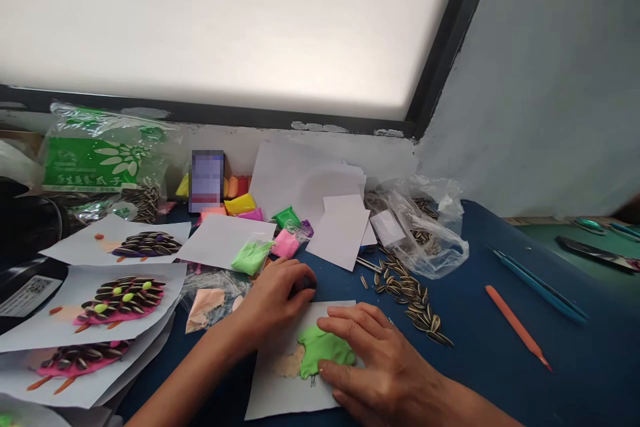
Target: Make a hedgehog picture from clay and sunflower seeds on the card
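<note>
A sheet of white paper (270, 397) lies in front of me, bearing a flattened patch of bright green clay (320, 347) and a smaller beige clay piece (289, 363) joined at its left. Short dark pen strokes show below the green. My right hand (375, 360) rests over the right part of the green clay, fingers spread, with thumb and fingertips touching it. My left hand (280, 290) is at the paper's upper left edge, fingers loosely curled and a gap between thumb and forefinger. Nothing shows in it; its other fingertips are hidden.
Sunflower seeds (407, 293) lie right of the paper, beside a clear plastic bag (440, 247). Farther right are an orange pen-like tool (517, 327) and blue tweezers (543, 287). Finished seed-and-clay pictures (170, 280) are stacked left; clay packets (253, 255) and a phone (207, 180) stand behind.
</note>
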